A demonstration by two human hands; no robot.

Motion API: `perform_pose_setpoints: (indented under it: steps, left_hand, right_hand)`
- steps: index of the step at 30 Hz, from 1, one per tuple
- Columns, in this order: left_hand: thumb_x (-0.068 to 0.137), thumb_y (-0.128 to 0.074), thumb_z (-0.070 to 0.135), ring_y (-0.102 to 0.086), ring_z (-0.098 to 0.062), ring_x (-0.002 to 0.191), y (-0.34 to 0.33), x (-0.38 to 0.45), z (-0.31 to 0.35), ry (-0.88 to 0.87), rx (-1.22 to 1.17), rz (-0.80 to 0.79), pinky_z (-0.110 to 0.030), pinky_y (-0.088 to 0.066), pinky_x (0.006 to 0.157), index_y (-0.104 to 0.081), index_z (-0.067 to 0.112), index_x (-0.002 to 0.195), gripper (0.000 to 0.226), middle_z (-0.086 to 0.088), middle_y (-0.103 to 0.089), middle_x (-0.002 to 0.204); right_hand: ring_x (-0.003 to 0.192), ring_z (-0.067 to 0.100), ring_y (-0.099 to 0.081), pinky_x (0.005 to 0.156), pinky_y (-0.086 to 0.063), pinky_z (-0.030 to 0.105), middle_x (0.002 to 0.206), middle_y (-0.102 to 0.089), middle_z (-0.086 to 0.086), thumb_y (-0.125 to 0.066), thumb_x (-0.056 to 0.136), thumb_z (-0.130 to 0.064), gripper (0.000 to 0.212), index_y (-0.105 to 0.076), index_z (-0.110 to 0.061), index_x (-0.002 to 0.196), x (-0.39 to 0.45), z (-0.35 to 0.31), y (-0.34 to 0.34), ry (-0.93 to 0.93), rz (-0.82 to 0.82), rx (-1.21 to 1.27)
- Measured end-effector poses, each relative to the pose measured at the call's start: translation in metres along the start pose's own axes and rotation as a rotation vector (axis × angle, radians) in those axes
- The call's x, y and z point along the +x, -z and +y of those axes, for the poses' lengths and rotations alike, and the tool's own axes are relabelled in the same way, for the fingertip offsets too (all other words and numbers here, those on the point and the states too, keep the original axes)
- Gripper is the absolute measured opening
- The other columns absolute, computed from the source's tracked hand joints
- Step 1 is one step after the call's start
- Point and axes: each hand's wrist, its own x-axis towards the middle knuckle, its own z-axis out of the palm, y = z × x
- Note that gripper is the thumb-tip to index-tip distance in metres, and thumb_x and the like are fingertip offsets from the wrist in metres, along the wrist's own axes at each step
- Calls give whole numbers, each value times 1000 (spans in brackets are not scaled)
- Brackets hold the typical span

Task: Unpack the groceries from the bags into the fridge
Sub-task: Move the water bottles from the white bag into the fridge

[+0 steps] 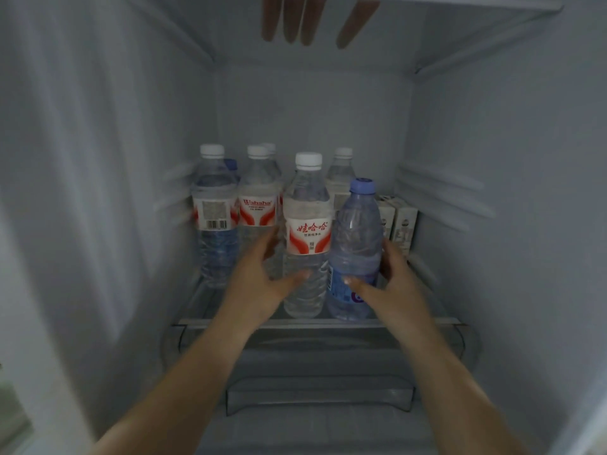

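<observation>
Behind, crowded white-capped bottles (258,195) and cartons (405,224); left hand (259,277) fingers around red-label bottle (307,234), right hand (391,284) around blue-capped bottle (356,238).

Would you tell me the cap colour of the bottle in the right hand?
Pale blue-violet cap, on the clear plastic bottle; head view.

Both arms extended fwd; left hand (259,274), right hand (391,284) fingers curled.

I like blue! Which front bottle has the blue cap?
The front bottle on the right, gripped by the right hand; the one beside it has a white cap.
</observation>
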Motion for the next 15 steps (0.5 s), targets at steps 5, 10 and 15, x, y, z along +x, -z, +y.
perform_pose_setpoints:
  steps: [5, 10, 15]
  left_hand:
    - [75, -77, 18, -48, 21, 94, -12, -20, -26, -9, 56, 62, 2, -37, 75, -38, 52, 122, 70, 14, -51, 122]
    - [80, -72, 12, -51, 20, 93, -14, -16, -29, 14, -7, 86, 3, -38, 76, -41, 46, 119, 60, 18, -56, 114]
    - [82, -69, 7, -50, 27, 90, -14, -6, -24, -37, 9, 84, 6, -36, 73, -45, 55, 100, 57, 34, -53, 100]
  right_hand:
    - [99, -8, -51, 69, -40, 2, 108, -48, -30, -79, 72, -16, 76, -33, -40, 128, -10, 6, 0, -85, -73, -161]
    - [94, -7, -47, 64, -38, 0, 108, -47, -25, -79, 73, -19, 72, -34, -38, 126, -7, 7, -2, -102, -60, -229]
    - [100, 0, -50, 65, -37, 2, 109, -48, -20, -78, 74, -16, 70, -32, -38, 121, 7, 11, -7, -113, -77, -235]
